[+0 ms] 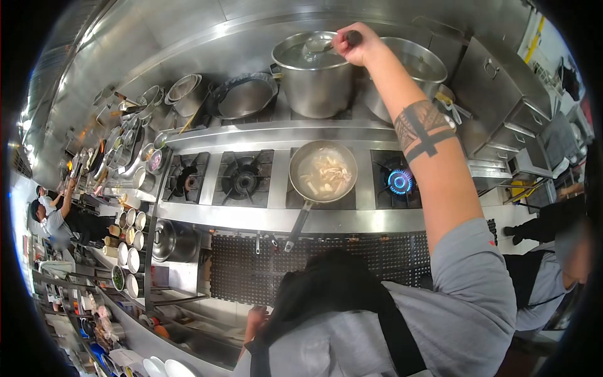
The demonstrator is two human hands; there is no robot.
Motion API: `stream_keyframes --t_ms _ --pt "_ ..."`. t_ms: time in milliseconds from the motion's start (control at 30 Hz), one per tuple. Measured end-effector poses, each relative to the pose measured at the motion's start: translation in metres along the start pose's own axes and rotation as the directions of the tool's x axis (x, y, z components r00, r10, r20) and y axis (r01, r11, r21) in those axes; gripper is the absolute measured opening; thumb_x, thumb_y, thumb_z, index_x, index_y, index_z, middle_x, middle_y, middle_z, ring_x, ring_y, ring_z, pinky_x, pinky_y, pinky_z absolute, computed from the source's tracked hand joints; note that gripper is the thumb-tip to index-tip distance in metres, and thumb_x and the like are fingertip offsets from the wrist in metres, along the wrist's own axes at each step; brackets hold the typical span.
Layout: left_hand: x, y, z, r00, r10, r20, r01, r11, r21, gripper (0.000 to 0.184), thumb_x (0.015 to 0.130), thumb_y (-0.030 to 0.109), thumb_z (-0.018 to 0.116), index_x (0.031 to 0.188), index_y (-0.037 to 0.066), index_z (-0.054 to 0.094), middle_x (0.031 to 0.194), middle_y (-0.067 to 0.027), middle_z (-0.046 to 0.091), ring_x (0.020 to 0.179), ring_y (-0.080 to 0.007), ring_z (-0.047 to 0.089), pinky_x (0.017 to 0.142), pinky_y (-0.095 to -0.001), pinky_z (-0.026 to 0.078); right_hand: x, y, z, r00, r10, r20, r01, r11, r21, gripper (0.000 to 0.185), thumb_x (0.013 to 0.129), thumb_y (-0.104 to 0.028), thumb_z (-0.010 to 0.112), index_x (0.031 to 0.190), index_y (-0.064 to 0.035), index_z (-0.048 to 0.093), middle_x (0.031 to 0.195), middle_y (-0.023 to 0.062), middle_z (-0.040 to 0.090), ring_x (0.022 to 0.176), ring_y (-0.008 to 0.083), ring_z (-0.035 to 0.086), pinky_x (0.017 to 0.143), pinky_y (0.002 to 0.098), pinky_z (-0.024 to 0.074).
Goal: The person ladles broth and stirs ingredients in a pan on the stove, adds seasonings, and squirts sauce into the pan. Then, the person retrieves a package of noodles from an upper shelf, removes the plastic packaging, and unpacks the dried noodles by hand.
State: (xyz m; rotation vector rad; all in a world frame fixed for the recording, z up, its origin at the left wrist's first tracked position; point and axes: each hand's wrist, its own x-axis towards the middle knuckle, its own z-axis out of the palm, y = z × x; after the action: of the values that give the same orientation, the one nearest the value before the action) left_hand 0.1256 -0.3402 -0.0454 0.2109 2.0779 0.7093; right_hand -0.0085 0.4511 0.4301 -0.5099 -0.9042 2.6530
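Note:
My right hand (359, 44) is stretched far forward, its fingers wrapped round the dark handle of a ladle (317, 45). The ladle's bowl is at the mouth of a tall steel stockpot (317, 85) holding liquid. A frying pan (323, 195) sits on a burner in front of that pot, with pale sliced pieces in a thin liquid and its handle pointing toward me. Low by my side, away from the stove, is my left hand (256, 319); it is small and partly hidden by my body, so its fingers cannot be made out.
A lit burner (400, 181) shows blue flame right of the pan, below my forearm. Another stockpot (408, 60) and a dark wok (244, 95) stand on the back range. Containers (130, 237) line the left counter. Other people (549, 276) stand at right and far left.

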Motion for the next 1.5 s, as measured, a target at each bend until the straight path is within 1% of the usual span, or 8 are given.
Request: stream_keyframes --t_ms 133,200,533,633,700,1067,1300,1500 --pt "0.009 -0.027 0.012 0.998 -0.035 -0.047 0.032 0.997 -0.076 0.024 0.083 0.027 0.071 0.095 0.006 0.069 0.092 -0.0137 0.074 0.091 -0.0311 0.072 0.081 -0.0449 0.057 -0.017 -0.017 0.02 0.998 -0.053 0.02 0.048 0.981 0.19 0.016 0.087 0.008 0.05 0.098 0.0117 0.039 0.093 0.0163 0.048 0.061 0.0157 0.056 0.046 0.0231 0.0444" --pt "0.035 -0.079 0.021 0.801 0.597 0.033 -0.533 0.688 0.492 0.025 0.085 0.027 0.066 0.097 0.006 0.07 0.093 -0.0168 0.073 0.096 -0.0356 0.071 0.083 -0.048 0.057 0.01 -0.042 -0.001 0.993 0.013 0.115 -0.038 0.974 0.223 0.016 0.087 0.009 0.047 0.099 0.0121 0.038 0.094 0.0159 0.046 0.063 0.0168 0.057 0.046 0.0241 0.0457" --pt "0.065 -0.094 0.032 0.876 0.462 0.137 -0.412 0.57 0.711 0.029 0.09 0.033 0.057 0.088 0.008 0.072 0.089 -0.0194 0.071 0.089 -0.0393 0.069 0.077 -0.0527 0.054 -0.089 -0.026 0.054 0.986 0.166 0.024 -0.165 0.934 0.317 0.015 0.085 -0.015 0.049 0.076 -0.0038 0.044 0.066 0.0067 0.05 0.053 0.0162 0.056 0.039 0.0244 0.0449" --pt "0.081 -0.11 0.026 0.843 0.505 0.185 -0.496 0.598 0.629 0.031 0.081 0.037 0.068 0.081 0.007 0.067 0.081 -0.0208 0.068 0.078 -0.0421 0.067 0.07 -0.0544 0.052 -0.135 -0.009 0.05 0.958 0.27 0.096 -0.286 0.917 0.278 0.01 0.084 -0.004 0.049 0.079 -0.0007 0.041 0.072 0.0079 0.047 0.054 0.0154 0.054 0.04 0.022 0.0452" --pt "0.0 -0.007 0.012 0.991 0.103 -0.089 -0.113 0.986 -0.122 0.024 0.093 0.026 0.062 0.09 0.002 0.063 0.076 -0.0129 0.067 0.067 -0.0303 0.066 0.056 -0.0446 0.052 -0.173 0.005 0.05 0.956 0.275 0.103 -0.292 0.927 0.236 0.014 0.081 0.009 0.05 0.083 0.0014 0.038 0.081 0.009 0.045 0.057 0.0148 0.052 0.042 0.0197 0.0463" --pt "0.048 -0.005 -0.005 0.992 -0.122 0.008 0.122 0.988 -0.092 0.022 0.096 0.024 0.063 0.101 0.002 0.065 0.083 -0.0104 0.069 0.067 -0.0223 0.069 0.051 -0.0351 0.051 -0.267 0.145 -0.051 0.948 0.308 0.078 -0.318 0.931 0.18 0.019 0.095 -0.003 0.062 0.102 0.0076 0.047 0.098 0.0126 0.054 0.067 0.0067 0.06 0.043 0.017 0.0395" --pt "0.075 -0.018 -0.009 0.953 0.272 0.136 -0.292 0.944 0.156 0.023 0.097 0.023 0.06 0.106 0.002 0.065 0.082 -0.0075 0.068 0.066 -0.0187 0.068 0.049 -0.0311 0.048 -0.283 0.259 -0.12 0.943 0.213 -0.254 -0.302 0.869 -0.391 0.013 0.098 -0.015 0.06 0.094 -0.0035 0.056 0.073 0.0064 0.061 0.051 0.0146 0.059 0.041 0.0325 0.0448" --pt "0.056 0.022 -0.007 0.996 -0.085 0.034 0.086 0.996 -0.025 0.02 0.098 0.024 0.06 0.104 0.006 0.064 0.079 -0.0047 0.065 0.063 -0.0173 0.066 0.048 -0.0305 0.046 -0.319 0.312 -0.155 0.951 -0.048 -0.305 -0.241 0.503 -0.83 0.045 0.099 -0.013 0.058 0.138 0.0049 0.044 0.071 0.0082 0.059 0.048 0.0204 0.059 0.048 0.0372 0.0511"
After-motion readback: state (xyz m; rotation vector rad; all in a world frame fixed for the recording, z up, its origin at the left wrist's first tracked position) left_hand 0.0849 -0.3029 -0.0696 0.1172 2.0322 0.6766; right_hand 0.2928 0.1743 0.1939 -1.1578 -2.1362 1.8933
